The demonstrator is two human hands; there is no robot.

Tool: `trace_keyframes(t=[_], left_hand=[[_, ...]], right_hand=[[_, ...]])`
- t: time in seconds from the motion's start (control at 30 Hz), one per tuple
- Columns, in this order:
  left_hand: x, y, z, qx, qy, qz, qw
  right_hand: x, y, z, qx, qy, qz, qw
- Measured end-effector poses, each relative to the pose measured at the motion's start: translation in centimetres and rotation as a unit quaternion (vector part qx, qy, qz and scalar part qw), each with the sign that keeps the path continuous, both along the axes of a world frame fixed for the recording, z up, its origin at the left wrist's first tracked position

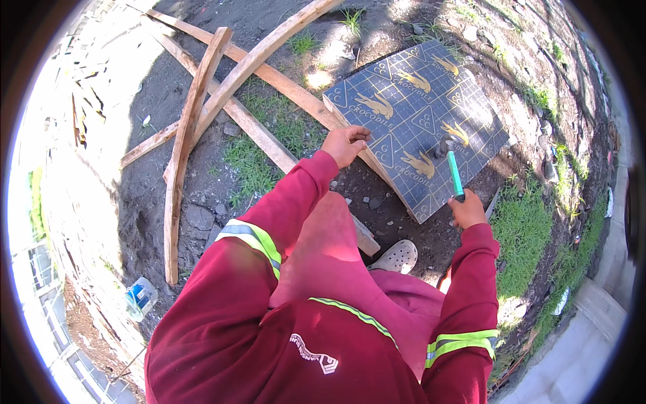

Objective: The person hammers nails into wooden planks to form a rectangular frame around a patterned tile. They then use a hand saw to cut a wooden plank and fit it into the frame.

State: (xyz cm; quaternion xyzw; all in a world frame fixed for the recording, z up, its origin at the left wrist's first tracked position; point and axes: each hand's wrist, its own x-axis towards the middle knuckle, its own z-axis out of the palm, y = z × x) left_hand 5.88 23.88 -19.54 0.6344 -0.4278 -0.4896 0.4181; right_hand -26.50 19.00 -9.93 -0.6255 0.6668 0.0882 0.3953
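Observation:
My right hand (469,210) is closed around the black grip of a hammer (454,172) with a green handle. Its dark head is over the near right part of a dark panel (383,131) printed with white grid lines and yellow animal figures; I cannot tell whether it touches. At the panel's left edge is my left hand (345,145), fingers curled and pressed together. Whatever may be between those fingertips is too small to make out. The panel lies slantwise, with pale wood along its left edge.
Several long timbers lie crossed on the ground at the left, among them a curved-looking beam (195,148). A clear plastic container (140,298) sits at the lower left. My white clog (397,257) stands near a timber end. Grass (521,236) grows at the right.

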Motion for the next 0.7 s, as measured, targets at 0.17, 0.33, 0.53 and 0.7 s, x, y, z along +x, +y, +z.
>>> trace_keyframes(t=[0.17, 0.33, 0.53, 0.7], left_hand=[[4.4, -1.9, -0.6, 0.018, -0.157, 0.123, 0.980], [6.0, -3.5, -1.3, 0.008, -0.196, 0.134, 0.971], [3.9, -3.7, -2.8, -0.026, -0.237, 0.066, 0.969], [3.9, -3.7, -3.4, -0.043, -0.255, 0.038, 0.965]], right_hand=[[3.8, 3.0, 1.3, 0.061, -0.247, -0.176, 0.951], [7.6, 6.0, 2.2, 0.057, -0.344, -0.178, 0.920], [9.8, 7.9, 1.2, 0.025, -0.341, -0.147, 0.928], [10.4, 8.7, 0.1, 0.003, -0.324, -0.133, 0.937]])
